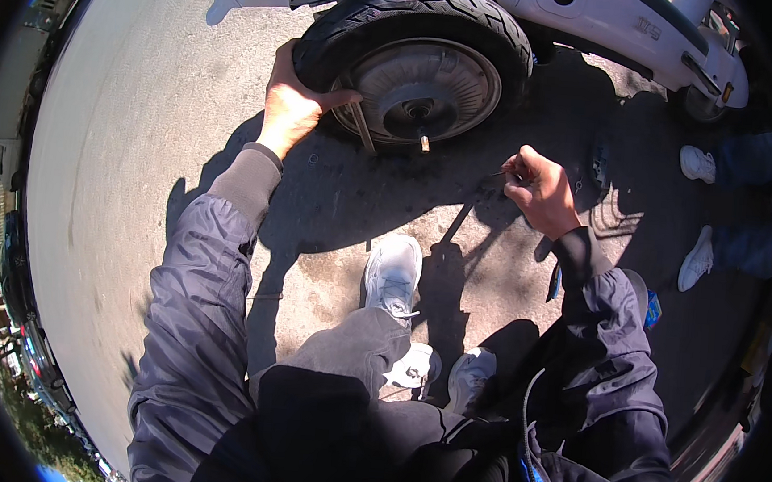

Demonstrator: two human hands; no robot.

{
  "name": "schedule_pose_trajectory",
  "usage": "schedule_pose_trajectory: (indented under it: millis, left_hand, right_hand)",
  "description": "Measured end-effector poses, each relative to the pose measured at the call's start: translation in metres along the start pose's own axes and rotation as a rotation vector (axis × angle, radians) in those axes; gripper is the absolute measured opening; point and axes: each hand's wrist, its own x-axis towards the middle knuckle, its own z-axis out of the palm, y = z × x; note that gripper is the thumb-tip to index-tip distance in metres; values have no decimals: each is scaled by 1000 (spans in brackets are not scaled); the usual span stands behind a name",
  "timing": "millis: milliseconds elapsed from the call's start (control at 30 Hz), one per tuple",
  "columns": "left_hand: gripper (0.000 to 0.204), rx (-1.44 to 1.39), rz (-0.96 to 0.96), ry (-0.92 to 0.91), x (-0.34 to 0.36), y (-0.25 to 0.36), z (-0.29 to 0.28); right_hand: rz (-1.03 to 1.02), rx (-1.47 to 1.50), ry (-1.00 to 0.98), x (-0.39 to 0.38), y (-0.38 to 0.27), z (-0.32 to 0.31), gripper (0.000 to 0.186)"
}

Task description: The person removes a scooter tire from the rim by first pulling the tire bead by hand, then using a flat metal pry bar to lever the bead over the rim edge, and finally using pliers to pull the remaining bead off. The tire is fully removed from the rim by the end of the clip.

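My left hand (290,100) grips the left side of a black tire (420,12), fingers wrapped behind it and thumb reaching across toward the rim. Beside the thumb tip, a flat metal bar (366,130) slants down over the wheel's edge. The grey metal hub (415,77) faces me, with an axle end (424,142) sticking out of its middle. To the right of the wheel, apart from it, my right hand (537,187) is closed in a pinch. A thin dark piece pokes out from its fingertips; its kind is too small to tell.
White scooter bodywork (599,14) spans the top, above the wheel. Another person's white shoes (696,258) stand at the right. My own white shoe (393,273) is below the wheel. A small dark object (599,162) lies on the pavement (113,177), right of my right hand.
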Motion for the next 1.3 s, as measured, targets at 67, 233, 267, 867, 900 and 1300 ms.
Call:
schedule_pose_trajectory:
  millis: [67, 233, 267, 867, 900, 1300]
  left_hand:
    - [122, -5, 9, -3, 1, -2, -1]
    - [126, 28, 8, -4, 2, -5, -2]
    - [127, 29, 14, 3, 2, -4, -2]
    - [125, -15, 26, 42, -2, -9, 4]
    - [125, -13, 15, 40, -2, -9, 4]
    - [124, 14, 38, 61, -3, -12, 5]
  right_hand:
    - [-74, 85, 121, -4, 26, 33, 16]
    - [-85, -77, 73, 0, 81, 83, 22]
    - [-1, 13, 16, 0, 85, 85, 23]
    - [135, -227, -150, -24, -119, -131, 55]
    - [98, -148, -130, -26, -120, -132, 55]
    - [340, 42, -273, 49, -163, -147, 44]
